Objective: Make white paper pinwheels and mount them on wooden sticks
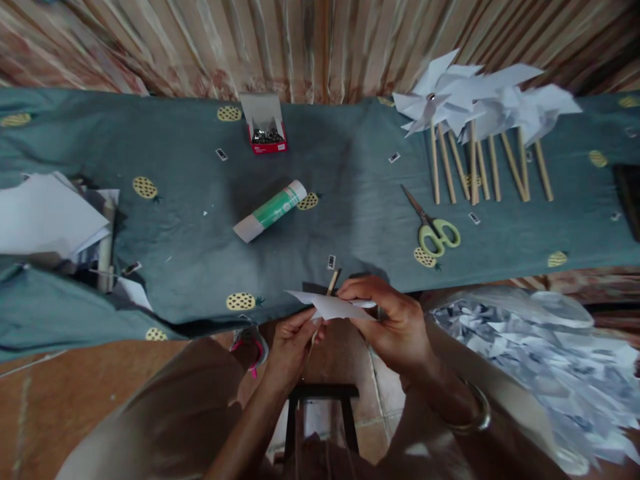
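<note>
My left hand [297, 337] is closed, its fingertips pinching a white paper pinwheel [333, 307] near the table's front edge. My right hand [393, 320] grips the pinwheel's other side, thumb below and fingers curled over the paper. A thin wooden stick [333, 283] runs behind the pinwheel, and part of it shows below by my left fingers. Whether the paper is fastened to the stick is hidden. Ahead lies a white tube with a green label [277, 208]. Green-handled scissors [430, 227] rest to the right, blades pointing away.
At the back right lie several finished pinwheels [475, 100] on sticks. A red box [269, 145] of small metal pins stands with its lid up. White paper sheets [47, 217] are stacked at left. A clear bag of white paper pieces [540, 360] sits below the table at right.
</note>
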`<state>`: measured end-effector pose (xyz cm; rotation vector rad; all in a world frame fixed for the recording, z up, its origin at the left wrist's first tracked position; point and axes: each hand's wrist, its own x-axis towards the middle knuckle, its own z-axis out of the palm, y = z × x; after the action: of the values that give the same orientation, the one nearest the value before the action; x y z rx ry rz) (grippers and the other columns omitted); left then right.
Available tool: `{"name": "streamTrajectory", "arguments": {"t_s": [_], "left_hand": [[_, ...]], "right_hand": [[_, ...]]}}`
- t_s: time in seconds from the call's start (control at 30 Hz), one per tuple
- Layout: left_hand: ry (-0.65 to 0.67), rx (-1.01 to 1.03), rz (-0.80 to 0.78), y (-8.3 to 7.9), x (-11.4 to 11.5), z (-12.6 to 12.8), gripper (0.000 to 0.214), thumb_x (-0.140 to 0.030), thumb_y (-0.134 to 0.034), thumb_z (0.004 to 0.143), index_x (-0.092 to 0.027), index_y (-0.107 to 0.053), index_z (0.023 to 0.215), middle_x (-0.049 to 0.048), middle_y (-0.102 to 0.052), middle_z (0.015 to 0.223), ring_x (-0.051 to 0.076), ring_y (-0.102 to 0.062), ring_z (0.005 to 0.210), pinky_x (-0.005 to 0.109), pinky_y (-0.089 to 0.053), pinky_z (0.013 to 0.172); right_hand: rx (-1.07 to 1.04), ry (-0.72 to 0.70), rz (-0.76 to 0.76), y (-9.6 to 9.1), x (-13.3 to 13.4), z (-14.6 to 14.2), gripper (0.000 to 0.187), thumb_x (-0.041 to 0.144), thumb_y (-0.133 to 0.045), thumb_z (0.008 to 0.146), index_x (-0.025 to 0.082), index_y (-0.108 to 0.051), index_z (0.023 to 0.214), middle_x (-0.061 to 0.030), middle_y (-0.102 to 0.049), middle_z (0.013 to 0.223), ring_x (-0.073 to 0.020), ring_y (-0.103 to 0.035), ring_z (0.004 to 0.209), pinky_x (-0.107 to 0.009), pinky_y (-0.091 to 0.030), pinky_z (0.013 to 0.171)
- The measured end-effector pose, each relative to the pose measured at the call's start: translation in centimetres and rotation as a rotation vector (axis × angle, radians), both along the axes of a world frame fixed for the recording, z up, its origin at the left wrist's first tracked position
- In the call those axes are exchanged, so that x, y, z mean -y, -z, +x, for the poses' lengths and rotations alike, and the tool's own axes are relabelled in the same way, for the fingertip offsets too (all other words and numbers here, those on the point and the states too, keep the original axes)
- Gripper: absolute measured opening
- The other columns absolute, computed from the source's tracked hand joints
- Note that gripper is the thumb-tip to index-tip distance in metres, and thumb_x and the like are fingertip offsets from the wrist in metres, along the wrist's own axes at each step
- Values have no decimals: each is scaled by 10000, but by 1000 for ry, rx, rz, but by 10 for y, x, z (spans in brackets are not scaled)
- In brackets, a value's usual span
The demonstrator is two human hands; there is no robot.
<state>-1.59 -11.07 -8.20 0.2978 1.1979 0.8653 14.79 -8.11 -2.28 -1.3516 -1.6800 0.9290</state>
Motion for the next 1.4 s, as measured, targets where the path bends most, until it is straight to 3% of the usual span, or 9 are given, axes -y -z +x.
{"name": "streamTrajectory", "arguments": {"t_s": [0.2, 0.87, 1.4], "left_hand": [[22, 0, 16, 3, 2, -2, 360, -421, -841, 616, -159, -812, 862, 42, -710, 661, 85, -495, 539, 225, -411, 572], [44, -13, 26, 6, 5, -4, 274, -346, -796, 664, -158, -809, 864, 25, -678, 619, 90, -490, 535, 223, -401, 558], [58, -38, 30, 10, 9, -6, 210, -328, -782, 689, -169, -812, 822, 30, -700, 649, 88, -511, 553, 220, -423, 587]], "right_hand": [[-6, 65, 22, 5, -4, -3, 194, 88, -651, 838, 254, -672, 938, -2, -734, 919, -148, -701, 901, -275, -558, 817], [8, 101, -17, 6, -6, -5, 201, 84, -661, 824, 244, -686, 943, 11, -737, 922, -114, -701, 888, -219, -552, 819], [42, 96, -32, 3, -7, -6, 223, 79, -646, 812, 256, -695, 939, 10, -746, 918, -135, -705, 858, -255, -569, 792]]}}
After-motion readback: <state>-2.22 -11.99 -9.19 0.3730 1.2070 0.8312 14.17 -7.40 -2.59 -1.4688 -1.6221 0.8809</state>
